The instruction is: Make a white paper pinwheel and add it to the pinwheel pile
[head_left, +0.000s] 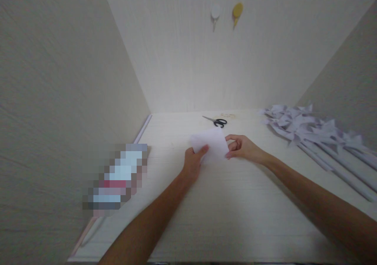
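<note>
A small white sheet of paper (pixel 214 141) is held up over the middle of the table, turned at an angle. My left hand (pixel 194 161) grips its lower left part, the thumb lying on top and the other fingers hidden beneath. At the paper's right edge, the thumb and fingers of my right hand (pixel 240 147) are closed on it in a pinch. Just beyond the paper lies a pair of scissors (pixel 218 121) with black handles, its blades pointing to the left.
Several white paper pinwheels (pixel 306 127) on rolled paper sticks are heaped at the right. By the left wall are a pixelated object (pixel 123 174) and a white paper roll (pixel 143 128). A white hook (pixel 215 11) and a yellow hook (pixel 237 10) are on the back wall.
</note>
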Demonstrator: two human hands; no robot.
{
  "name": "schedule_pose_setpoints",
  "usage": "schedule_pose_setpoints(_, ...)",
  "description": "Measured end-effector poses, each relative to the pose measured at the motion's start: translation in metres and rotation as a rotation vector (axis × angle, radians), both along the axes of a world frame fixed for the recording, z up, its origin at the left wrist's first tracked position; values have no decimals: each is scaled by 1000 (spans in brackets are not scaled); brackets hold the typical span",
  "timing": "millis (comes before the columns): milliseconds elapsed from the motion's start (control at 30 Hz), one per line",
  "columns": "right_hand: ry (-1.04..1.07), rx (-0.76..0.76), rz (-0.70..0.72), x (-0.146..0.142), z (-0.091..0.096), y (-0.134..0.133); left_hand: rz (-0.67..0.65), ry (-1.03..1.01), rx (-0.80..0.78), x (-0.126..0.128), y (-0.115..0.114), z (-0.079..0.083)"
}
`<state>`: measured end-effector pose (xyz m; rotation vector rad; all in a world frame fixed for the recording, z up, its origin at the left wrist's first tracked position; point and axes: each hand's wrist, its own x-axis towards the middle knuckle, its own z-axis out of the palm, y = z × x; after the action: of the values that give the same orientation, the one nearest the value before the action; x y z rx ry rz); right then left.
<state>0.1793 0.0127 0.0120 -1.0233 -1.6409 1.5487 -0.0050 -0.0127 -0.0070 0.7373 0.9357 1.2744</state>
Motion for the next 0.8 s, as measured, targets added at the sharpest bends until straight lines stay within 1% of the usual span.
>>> schedule_pose_setpoints(67,-102,24,87,7,4,20,102,28,11,-3,4,-1)
schedule_pose_setpoints(100,-158,52,90,9,5,32,137,42,12,-4,6,-2)
schedule_pose_setpoints(133,-216,110,19,10,6,44,161,58,10,-6,7,-2)
schedule_pose_setpoints(167,-285,207,-146,10,5,57,175,75,9,-8,8,-2)
schedule_pose_setpoints(200,-389,319,-356,9,4,70,181,90,9,-9,9,-2)
schedule_pose_setpoints(233,-431,365,-441,8,2,82,179,101,8,-10,10,-3)
schedule_pose_setpoints(300,-477,410,-542,2,-3,104,170,113,12,-11,10,-3)
schedule_pose_setpoints(400,-519,413,-613,-6,-13,123,169,104,22,-10,9,-3)
schedule_pose_setpoints(500,-537,374,-643,-11,-20,130,165,84,14,-9,9,-2)
schedule_pose_setpoints(600,-521,318,-655,-13,-22,130,159,73,14,-9,10,-3)
schedule_pose_setpoints(700,-464,253,-646,-13,-19,127,175,102,1,-11,11,-2)
schedule_pose_setpoints(800,-356,169,-609,-9,-11,112,195,229,16,-18,14,6)
